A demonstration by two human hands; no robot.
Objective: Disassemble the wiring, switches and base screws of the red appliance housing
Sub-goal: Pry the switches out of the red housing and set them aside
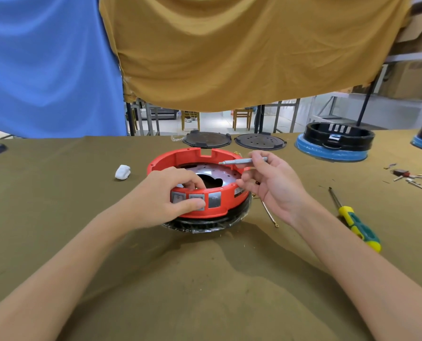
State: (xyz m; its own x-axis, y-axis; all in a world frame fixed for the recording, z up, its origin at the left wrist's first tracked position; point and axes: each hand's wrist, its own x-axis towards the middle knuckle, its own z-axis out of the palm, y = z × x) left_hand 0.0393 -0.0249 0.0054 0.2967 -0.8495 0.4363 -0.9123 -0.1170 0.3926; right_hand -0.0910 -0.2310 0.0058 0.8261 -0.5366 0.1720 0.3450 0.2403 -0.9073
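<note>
Left hand grips the near wall of the round red plastic appliance housing mid-surface, thumb on a grey rocker switch. Right hand pinches a slim silver screwdriver bit over the rim. Risk: the bit slipping into the perforated metal plate inside. Loose wires, if any, hidden.

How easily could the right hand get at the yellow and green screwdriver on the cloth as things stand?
Probably not right away. The right hand already pinches a small metal bit over the red housing. The screwdriver lies apart on the bare cloth to its right, with nothing between them, so the path looks free once the bit is put down.
</note>
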